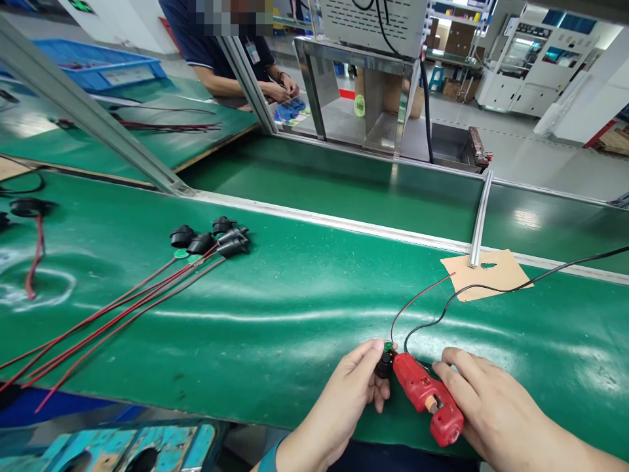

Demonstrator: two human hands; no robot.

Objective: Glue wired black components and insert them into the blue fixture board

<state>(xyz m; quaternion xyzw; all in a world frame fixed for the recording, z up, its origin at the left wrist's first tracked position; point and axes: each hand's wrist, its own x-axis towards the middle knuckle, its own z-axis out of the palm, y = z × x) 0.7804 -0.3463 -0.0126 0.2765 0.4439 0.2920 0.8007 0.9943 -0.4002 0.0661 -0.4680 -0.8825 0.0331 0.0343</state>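
My left hand is closed, pinching a small black round part with a green piece on it. A thin red wire curves up from that part towards a tan cardboard sheet. My right hand is closed around a red glue gun, its handle mostly hidden by the fingers. The gun's front end is right beside the black part; I cannot tell whether they touch. Through an opening in its body a pale orange piece shows. A black cord runs from the gun to the right.
Several black parts with long red wires lie on the green mat to the left. The cardboard lies under a metal strut. A metal frame rail crosses behind. Across it, a co-worker handles something blue.
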